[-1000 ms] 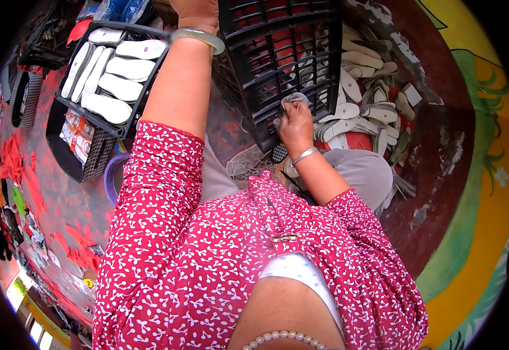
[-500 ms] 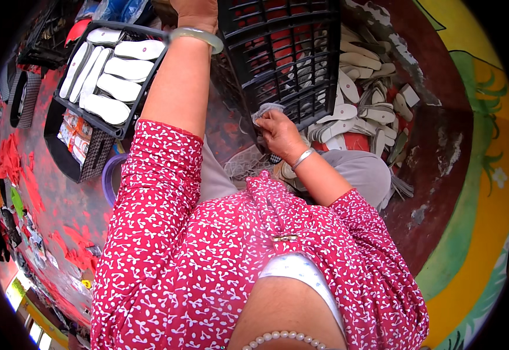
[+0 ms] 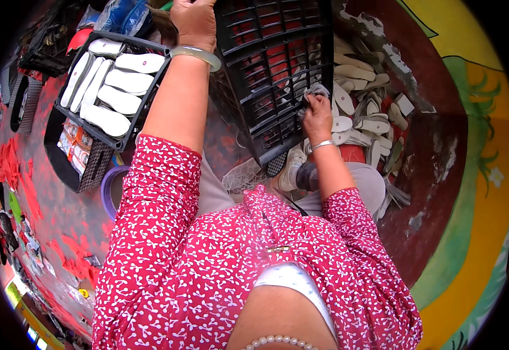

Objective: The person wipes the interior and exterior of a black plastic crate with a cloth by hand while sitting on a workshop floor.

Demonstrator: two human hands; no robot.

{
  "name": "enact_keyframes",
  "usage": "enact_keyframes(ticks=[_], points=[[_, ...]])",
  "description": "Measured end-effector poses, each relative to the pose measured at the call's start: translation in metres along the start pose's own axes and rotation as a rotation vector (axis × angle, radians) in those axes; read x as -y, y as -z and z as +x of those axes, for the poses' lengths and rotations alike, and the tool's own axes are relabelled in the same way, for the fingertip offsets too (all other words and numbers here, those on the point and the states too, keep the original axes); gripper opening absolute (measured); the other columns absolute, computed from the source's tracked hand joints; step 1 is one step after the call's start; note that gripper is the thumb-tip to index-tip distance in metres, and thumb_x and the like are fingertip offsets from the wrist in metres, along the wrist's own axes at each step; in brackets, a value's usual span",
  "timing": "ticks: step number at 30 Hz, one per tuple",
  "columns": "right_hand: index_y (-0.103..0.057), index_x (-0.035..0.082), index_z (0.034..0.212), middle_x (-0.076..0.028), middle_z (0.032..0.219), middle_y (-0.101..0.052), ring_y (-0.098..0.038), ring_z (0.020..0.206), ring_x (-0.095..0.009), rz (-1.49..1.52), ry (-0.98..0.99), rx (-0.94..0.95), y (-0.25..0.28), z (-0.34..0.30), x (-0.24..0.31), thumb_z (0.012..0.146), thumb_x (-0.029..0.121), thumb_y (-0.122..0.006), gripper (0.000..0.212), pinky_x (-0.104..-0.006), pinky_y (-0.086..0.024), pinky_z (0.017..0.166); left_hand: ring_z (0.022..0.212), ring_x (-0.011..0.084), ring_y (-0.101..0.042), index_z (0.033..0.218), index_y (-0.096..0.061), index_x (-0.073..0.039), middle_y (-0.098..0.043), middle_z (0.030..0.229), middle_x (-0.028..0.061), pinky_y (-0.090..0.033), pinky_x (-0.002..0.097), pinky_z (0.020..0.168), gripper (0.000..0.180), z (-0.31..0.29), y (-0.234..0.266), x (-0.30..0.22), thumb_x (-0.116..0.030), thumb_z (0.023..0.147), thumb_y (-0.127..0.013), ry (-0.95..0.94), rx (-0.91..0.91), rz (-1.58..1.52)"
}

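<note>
A black plastic crate [image 3: 266, 76] with slatted sides stands tilted up in front of me. My left hand [image 3: 193, 24] is curled at its far left edge; the picture's top edge cuts off some of the fingers. A crumpled greyish cloth [image 3: 316, 91] is bunched in the closed fingers of my right hand [image 3: 317, 118]. That hand presses the cloth to the slats near the crate's right side.
Left of my forearm, another black crate [image 3: 110, 142] holds stacked white insoles [image 3: 123, 80]. Below it sits a dark checkered box [image 3: 96, 160] with packets, beside a purple ring-shaped object [image 3: 107, 189]. Loose insoles [image 3: 356, 73] lie heaped beyond the tilted crate, near a painted wall [image 3: 470, 233].
My right hand has moved the cloth rightward and a little farther away, from the crate's lower left to its right side. The left hand stays at the far edge.
</note>
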State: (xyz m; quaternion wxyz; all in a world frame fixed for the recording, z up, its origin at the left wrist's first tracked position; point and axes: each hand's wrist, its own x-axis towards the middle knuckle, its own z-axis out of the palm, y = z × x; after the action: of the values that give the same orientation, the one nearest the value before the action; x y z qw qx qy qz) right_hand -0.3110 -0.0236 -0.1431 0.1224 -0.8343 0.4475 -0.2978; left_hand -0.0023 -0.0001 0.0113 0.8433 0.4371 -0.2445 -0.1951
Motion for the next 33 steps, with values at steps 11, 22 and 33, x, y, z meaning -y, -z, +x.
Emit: enact_keyframes(ticks=[11, 22, 33], points=[[-0.064, 0.004, 0.099, -0.015, 0.093, -0.058, -0.058, 0.088, -0.032, 0.206, 0.084, -0.073, 0.021, 0.019, 0.102, 0.072, -0.002, -0.054, 0.029, -0.0373, -0.048, 0.078, 0.073, 0.0098, -0.051, 0.090, -0.059, -0.005, -0.056, 0.080, -0.0005, -0.042, 0.0232, 0.069, 0.013, 0.004, 0.014, -0.003, -0.010, 0.079, -0.064, -0.054, -0.005, 0.062], [-0.064, 0.002, 0.094, -0.015, 0.086, -0.052, -0.052, 0.083, -0.033, 0.123, 0.079, 0.101, -0.003, 0.036, 0.110, 0.069, 0.000, -0.054, 0.027, -0.0408, -0.045, 0.075, 0.074, 0.0092, -0.050, 0.090, -0.057, -0.006, -0.055, 0.081, -0.0006, -0.041, 0.0222, 0.069, 0.013, 0.001, 0.007, 0.006, -0.006, 0.078, -0.062, -0.074, 0.018, 0.074], [-0.069, 0.011, 0.094, -0.011, 0.088, -0.056, -0.057, 0.083, -0.028, 0.017, 0.013, -0.163, 0.021, 0.063, 0.000, 0.071, 0.004, -0.058, 0.027, -0.0360, -0.047, 0.073, 0.077, 0.0095, -0.049, 0.090, -0.057, -0.005, -0.054, 0.083, -0.0003, -0.041, 0.0233, 0.071, 0.014, -0.007, -0.002, -0.003, -0.007, 0.076, -0.061, -0.070, 0.070, 0.070]])
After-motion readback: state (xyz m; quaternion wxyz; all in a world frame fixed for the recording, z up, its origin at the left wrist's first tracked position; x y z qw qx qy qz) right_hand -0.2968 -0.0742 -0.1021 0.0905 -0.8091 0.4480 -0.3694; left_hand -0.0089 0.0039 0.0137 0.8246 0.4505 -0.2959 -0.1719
